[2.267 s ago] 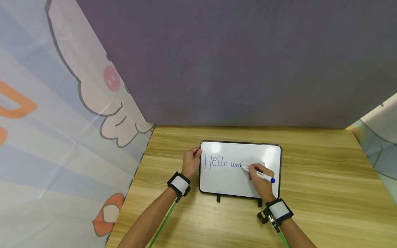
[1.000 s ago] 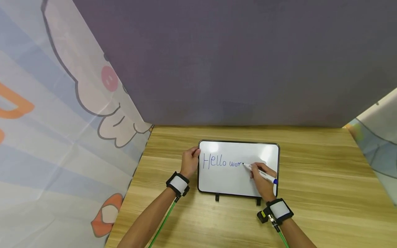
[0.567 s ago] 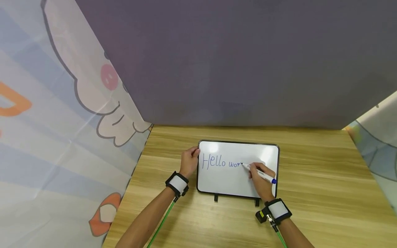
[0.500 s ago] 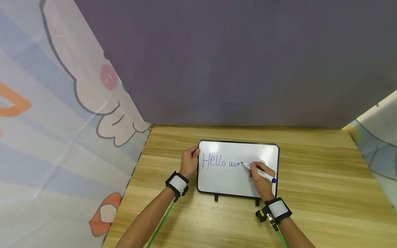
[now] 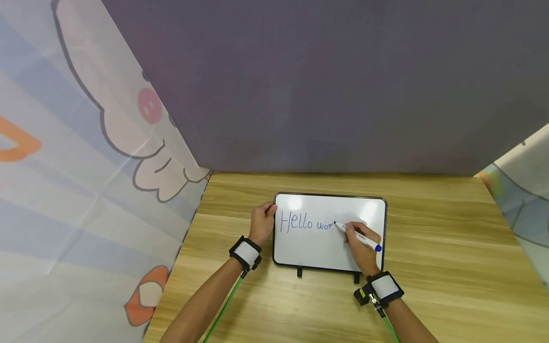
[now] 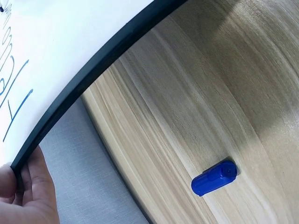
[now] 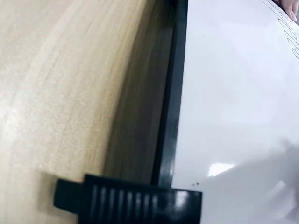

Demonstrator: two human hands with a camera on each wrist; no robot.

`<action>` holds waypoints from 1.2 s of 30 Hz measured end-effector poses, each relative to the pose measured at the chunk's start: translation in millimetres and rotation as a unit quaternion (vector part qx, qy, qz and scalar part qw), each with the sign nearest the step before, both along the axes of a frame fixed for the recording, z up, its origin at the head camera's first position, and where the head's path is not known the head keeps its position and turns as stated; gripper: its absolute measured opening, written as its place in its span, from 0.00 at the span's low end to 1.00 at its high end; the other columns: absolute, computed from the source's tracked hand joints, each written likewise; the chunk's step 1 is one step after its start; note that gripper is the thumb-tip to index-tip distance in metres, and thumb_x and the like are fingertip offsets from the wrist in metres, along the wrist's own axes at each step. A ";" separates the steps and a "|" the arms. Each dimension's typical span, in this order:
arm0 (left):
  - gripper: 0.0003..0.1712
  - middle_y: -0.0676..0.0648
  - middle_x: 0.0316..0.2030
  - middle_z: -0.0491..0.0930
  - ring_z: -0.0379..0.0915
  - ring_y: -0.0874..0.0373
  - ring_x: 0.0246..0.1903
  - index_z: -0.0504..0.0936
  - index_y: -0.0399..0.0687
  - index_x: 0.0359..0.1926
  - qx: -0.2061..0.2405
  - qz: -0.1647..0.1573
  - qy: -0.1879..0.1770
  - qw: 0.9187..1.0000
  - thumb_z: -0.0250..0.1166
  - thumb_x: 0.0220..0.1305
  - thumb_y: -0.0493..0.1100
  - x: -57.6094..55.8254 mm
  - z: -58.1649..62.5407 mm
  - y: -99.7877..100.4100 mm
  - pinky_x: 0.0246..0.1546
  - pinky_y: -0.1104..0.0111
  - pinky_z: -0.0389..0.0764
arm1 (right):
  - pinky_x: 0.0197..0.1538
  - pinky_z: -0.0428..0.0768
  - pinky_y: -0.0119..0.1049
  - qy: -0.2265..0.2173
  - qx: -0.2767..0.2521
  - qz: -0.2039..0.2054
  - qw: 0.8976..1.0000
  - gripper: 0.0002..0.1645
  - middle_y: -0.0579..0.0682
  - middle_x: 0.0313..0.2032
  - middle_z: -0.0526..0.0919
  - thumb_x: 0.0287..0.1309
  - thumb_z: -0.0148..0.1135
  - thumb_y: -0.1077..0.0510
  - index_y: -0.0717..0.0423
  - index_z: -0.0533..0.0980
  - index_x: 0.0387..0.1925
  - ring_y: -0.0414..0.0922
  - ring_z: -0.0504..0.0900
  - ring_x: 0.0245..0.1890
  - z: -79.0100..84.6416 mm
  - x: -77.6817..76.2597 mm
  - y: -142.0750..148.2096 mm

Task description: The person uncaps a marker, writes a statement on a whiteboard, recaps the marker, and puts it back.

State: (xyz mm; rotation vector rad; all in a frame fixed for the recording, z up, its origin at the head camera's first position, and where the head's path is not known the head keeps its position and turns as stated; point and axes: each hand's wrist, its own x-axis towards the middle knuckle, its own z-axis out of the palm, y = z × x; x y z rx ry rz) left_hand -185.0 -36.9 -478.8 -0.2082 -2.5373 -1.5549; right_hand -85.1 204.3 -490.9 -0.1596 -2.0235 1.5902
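Observation:
A small whiteboard [image 5: 317, 252] with a black frame stands on the wooden table, with "Hello wor" handwritten in blue [image 5: 296, 221] across it. At its left edge my left hand [image 5: 260, 226] pinches the frame, thumb on the front and fingers behind, as the left wrist view shows. My right hand [image 5: 361, 240] holds a white marker [image 5: 364, 239] with a blue end, its dark tip at the top of the "r". In the left wrist view a blue marker cap [image 6: 215, 178] lies on the table. Neither the marker nor the right fingers can be made out in the right wrist view.
Two black feet [image 5: 299, 271] stick out below the board; one foot [image 7: 140, 200] shows large in the right wrist view. A grey panel [image 5: 300, 95] rises behind the wooden table [image 5: 450, 247]. Printed cloth [image 5: 86, 214] hangs at the left. Green cables [image 5: 223, 309] run from both wrist straps.
Over the last two seconds the right hand has drawn the "r" after "wo" with the marker. Since half a second ago its tip has barely moved. The left hand keeps its hold on the frame.

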 end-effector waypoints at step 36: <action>0.11 0.37 0.35 0.84 0.79 0.53 0.32 0.82 0.33 0.41 -0.001 -0.004 -0.004 1.000 0.57 0.65 0.36 -1.5 -6.8 -3.7 0.32 0.67 0.79 | 0.15 0.71 0.27 0.013 0.003 -0.042 0.999 0.06 0.49 0.15 0.78 0.56 0.58 0.65 0.63 0.80 0.26 0.36 0.75 0.12 -30.3 -2.0 16.9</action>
